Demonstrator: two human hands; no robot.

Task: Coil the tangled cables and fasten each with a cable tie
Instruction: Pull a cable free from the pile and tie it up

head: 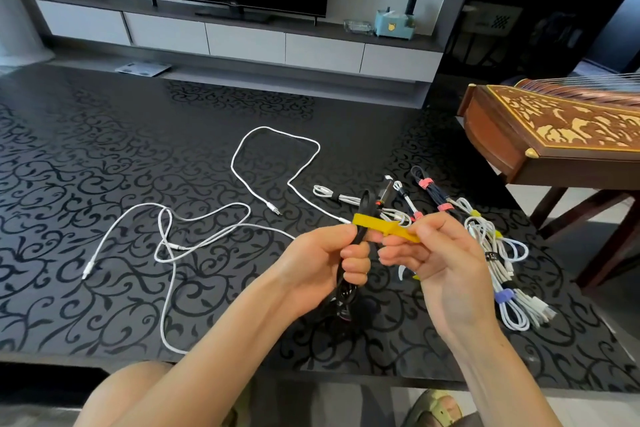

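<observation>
- Though half hidden inside the fist, gripped in curled fingers of left hand (320, 255): black cable coil (364, 207).
- Pinched between thumb and fingertips of right hand (441, 253): yellow cable tie (379, 224), looped round coil.

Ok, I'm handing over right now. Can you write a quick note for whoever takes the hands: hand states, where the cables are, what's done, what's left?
The left hand grips the coiled black cable, held up above the table.
The right hand pinches the free end of the yellow tie, which is looped round the top of the coil, its tail not yet pressed down.
Done: several tied bundles lie on the table to the right.
Left: close this tie, then coil and tie the loose white cables spread out left of the hands.
</observation>
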